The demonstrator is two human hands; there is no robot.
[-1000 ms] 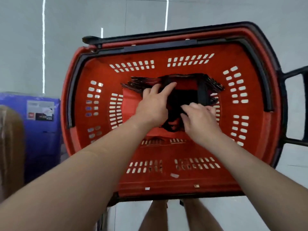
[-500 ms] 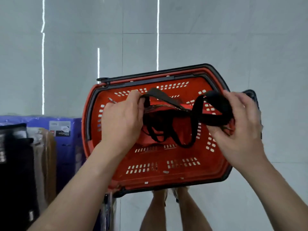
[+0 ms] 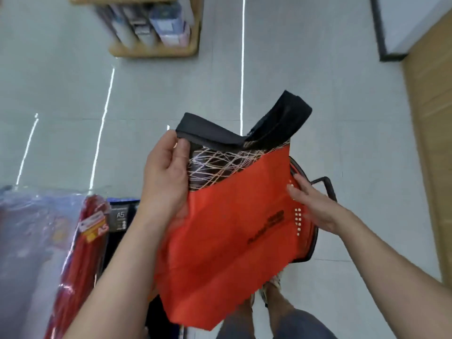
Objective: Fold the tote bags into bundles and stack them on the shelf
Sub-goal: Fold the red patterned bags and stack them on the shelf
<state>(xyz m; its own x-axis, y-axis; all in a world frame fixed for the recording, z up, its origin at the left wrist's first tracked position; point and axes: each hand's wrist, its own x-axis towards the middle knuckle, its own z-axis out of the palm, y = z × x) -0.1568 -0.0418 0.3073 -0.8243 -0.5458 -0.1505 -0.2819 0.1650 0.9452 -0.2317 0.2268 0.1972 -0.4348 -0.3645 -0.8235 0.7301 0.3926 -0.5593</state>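
A red tote bag [image 3: 230, 231] with a black, line-patterned upper part and black straps [image 3: 281, 118] hangs flat in the air in front of me. My left hand [image 3: 166, 172] grips its upper left corner, thumb over the front by the strap. My right hand [image 3: 310, 204] is at the bag's right edge with fingers straight, touching or just beside the fabric. The red shopping basket [image 3: 305, 231] stands on the floor behind the bag, mostly hidden by it.
Plastic-wrapped goods [image 3: 36, 241] and red packs labelled A5 [image 3: 90, 231] lie at the lower left. A low wooden shelf with packaged items [image 3: 156, 25] stands at the far top. A wooden wall panel [image 3: 430, 143] runs along the right. My legs and feet [image 3: 274, 302] show below.
The tote bag came up out of the basket and now hangs unfolded. My right hand let go of the straps and moved to the bag's right edge. The view swung toward the floor and shelf.
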